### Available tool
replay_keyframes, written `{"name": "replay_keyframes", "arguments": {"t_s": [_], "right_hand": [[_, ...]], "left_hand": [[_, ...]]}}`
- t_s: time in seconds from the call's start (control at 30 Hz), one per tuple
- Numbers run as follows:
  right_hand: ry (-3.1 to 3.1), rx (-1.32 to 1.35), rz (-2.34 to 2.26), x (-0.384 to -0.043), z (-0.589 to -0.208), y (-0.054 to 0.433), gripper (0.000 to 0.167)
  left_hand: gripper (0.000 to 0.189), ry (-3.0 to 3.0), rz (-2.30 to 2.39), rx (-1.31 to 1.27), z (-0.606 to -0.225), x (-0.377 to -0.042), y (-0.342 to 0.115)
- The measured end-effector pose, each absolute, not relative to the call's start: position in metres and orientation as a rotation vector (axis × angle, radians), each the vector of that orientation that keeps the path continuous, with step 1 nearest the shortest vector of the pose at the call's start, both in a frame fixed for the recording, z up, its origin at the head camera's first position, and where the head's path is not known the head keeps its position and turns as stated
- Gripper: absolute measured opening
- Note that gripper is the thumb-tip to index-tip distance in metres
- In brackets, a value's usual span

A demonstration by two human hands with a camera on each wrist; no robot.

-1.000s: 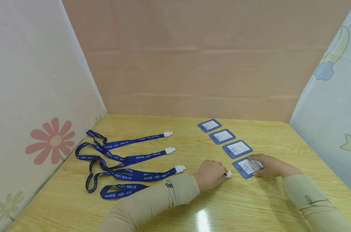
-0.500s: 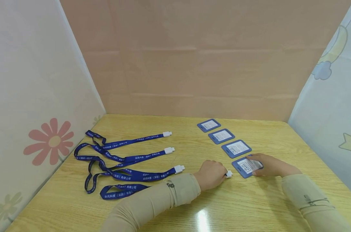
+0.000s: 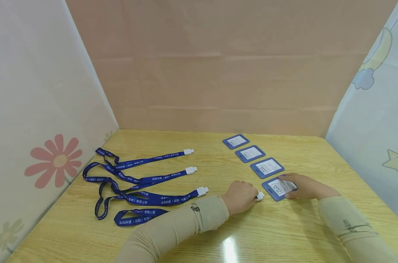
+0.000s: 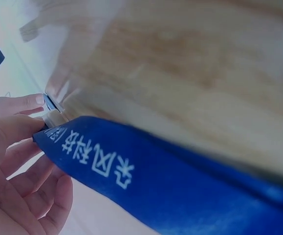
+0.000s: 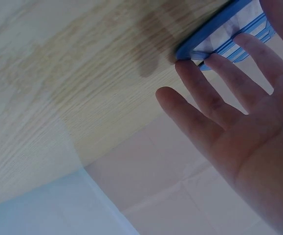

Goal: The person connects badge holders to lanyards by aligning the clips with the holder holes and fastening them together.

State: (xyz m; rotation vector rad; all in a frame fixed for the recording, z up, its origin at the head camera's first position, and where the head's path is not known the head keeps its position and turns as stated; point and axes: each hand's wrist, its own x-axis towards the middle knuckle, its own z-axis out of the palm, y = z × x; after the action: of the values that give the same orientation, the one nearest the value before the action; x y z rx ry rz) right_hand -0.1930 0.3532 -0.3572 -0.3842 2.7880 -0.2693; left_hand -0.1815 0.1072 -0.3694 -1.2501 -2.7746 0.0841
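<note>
My left hand (image 3: 240,197) pinches the white clip (image 3: 260,196) of a blue lanyard between thumb and fingertips. This lanyard (image 4: 180,181), printed with white characters, runs back under the left forearm; its loop (image 3: 133,221) shows beyond the sleeve. Just right of the clip lies a blue badge holder (image 3: 272,190) with a white ID/IC card in it, its slotted end toward the clip. My right hand (image 3: 304,186) grips the holder by its far-right end, thumb and fingers on opposite edges. In the right wrist view, several fingertips meet the holder's blue edge (image 5: 205,36).
Three more blue badge holders (image 3: 267,168) lie in a slanting row behind the gripped one. On the left, three lanyards (image 3: 166,179) lie with white clips pointing right, their straps partly tangled. The wooden table (image 3: 218,237) has fabric screens (image 3: 212,80) behind and at both sides.
My left hand has edged slightly right, bringing the clip closer to the badge holder. The right hand keeps its grip, and the head view has shifted a little.
</note>
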Motion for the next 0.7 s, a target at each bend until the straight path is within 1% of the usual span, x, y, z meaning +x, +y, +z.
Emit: {"name": "replay_keyframes", "arguments": {"t_s": [0.7], "right_hand": [[2.795,-0.397,-0.279,-0.1922,-0.3582,0.3524,0.066]], "left_hand": [[0.014,-2.799,0.151,-1.231,-0.3677,-0.1838,0.1174]]}}
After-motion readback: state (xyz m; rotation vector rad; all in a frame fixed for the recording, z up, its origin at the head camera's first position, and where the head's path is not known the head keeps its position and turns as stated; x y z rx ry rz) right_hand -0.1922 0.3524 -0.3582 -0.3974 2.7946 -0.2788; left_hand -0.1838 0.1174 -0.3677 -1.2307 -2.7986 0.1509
